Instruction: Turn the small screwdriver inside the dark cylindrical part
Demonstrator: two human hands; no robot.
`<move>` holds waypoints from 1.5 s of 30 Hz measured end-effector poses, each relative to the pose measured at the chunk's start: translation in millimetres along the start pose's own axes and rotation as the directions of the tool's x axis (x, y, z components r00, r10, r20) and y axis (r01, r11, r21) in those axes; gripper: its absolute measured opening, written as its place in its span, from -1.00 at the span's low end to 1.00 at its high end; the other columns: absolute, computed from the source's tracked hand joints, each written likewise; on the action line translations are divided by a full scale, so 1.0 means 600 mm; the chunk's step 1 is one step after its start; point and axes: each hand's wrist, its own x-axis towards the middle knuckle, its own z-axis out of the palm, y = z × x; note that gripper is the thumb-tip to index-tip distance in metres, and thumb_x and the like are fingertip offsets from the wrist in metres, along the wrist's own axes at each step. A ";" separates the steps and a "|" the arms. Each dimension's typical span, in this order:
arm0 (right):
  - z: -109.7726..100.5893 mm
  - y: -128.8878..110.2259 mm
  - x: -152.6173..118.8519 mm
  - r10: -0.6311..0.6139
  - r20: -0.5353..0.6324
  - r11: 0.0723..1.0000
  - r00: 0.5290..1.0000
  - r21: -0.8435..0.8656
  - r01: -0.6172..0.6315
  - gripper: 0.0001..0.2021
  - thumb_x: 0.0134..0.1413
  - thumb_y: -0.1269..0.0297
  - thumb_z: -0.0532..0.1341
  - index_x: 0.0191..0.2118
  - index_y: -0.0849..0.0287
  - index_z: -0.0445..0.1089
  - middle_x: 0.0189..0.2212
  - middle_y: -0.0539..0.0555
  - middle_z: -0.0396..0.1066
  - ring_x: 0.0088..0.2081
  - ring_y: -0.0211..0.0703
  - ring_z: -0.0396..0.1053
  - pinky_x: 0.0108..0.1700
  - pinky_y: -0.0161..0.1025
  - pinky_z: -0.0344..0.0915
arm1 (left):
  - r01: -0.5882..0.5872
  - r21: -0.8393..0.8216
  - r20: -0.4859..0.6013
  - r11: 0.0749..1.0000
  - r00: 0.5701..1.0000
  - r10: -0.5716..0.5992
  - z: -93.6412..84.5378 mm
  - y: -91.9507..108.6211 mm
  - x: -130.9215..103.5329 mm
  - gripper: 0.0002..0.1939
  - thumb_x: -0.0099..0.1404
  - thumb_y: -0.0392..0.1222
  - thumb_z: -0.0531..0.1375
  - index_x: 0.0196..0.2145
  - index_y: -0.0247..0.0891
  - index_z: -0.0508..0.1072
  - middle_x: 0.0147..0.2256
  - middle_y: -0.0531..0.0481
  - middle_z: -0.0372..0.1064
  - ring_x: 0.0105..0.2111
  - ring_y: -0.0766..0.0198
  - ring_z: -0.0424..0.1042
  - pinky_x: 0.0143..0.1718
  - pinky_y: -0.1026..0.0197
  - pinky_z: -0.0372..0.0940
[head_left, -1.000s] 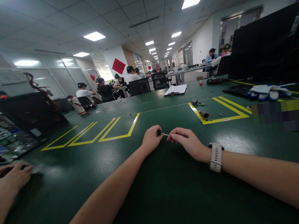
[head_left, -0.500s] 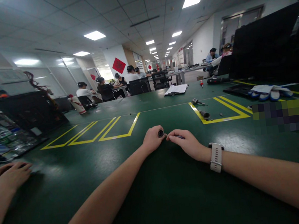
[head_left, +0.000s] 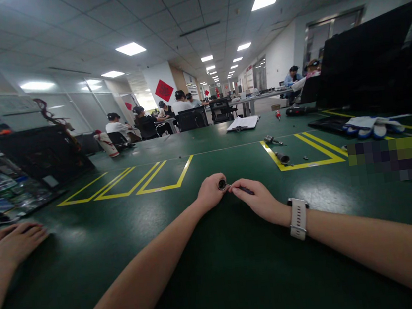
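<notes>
My left hand (head_left: 209, 194) is closed around a short metal cylinder (head_left: 222, 185), its round hollow end facing me. Most of the cylinder's body is hidden by the fingers. Just to the right, my right hand (head_left: 260, 202) pinches a thin screwdriver (head_left: 247, 190) with a dark handle. The screwdriver's narrow shaft points left to the rim of the cylinder; whether the tip touches it I cannot tell. Both hands are close together, low over the green table (head_left: 190, 271).
Beyond my right hand, a dark cylindrical part (head_left: 283, 158) and a metal fitting (head_left: 272, 140) lie by yellow tape (head_left: 312, 164). Farther back are a clipboard (head_left: 243, 123), a power tool (head_left: 300, 111) and gloves (head_left: 371, 127). Another person's hands (head_left: 19, 243) rest at the left.
My right hand has shifted slightly, and the screwdriver's handle now tilts lower to the right. My left hand still grips the cylinder. The other person's hand moved slightly right.
</notes>
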 end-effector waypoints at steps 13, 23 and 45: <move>0.000 0.009 -0.002 0.062 -0.032 0.989 0.998 0.138 -0.057 -0.81 0.07 0.24 0.07 -0.35 0.18 0.41 -0.36 0.05 0.39 -0.27 -0.15 0.31 -0.20 -0.17 0.20 | -0.022 0.007 -0.023 1.000 1.000 0.022 0.001 -0.002 0.001 -0.90 0.09 -0.25 0.15 -0.52 -0.28 0.28 -0.53 0.08 0.22 -0.50 0.34 0.21 -0.48 0.30 0.06; -0.006 0.020 0.008 0.234 0.030 0.862 0.972 0.455 -0.222 -0.84 -0.04 0.28 0.13 -0.43 0.21 0.42 -0.40 0.07 0.43 -0.33 -0.17 0.32 -0.27 -0.19 0.18 | -0.105 0.082 0.005 0.991 0.994 0.105 -0.004 0.003 -0.002 -0.90 0.13 -0.25 0.13 -0.51 -0.28 0.29 -0.51 0.06 0.22 -0.47 0.32 0.22 -0.43 0.27 0.10; -0.014 0.015 0.012 0.339 0.088 0.688 0.937 0.656 -0.311 -0.87 -0.14 0.29 0.17 -0.48 0.22 0.42 -0.45 0.08 0.45 -0.40 -0.19 0.31 -0.30 -0.20 0.17 | -0.107 -0.072 -0.073 0.992 0.992 0.102 -0.001 -0.001 -0.002 -0.85 0.12 -0.22 0.13 -0.55 -0.29 0.26 -0.55 0.10 0.17 -0.51 0.37 0.18 -0.47 0.31 0.08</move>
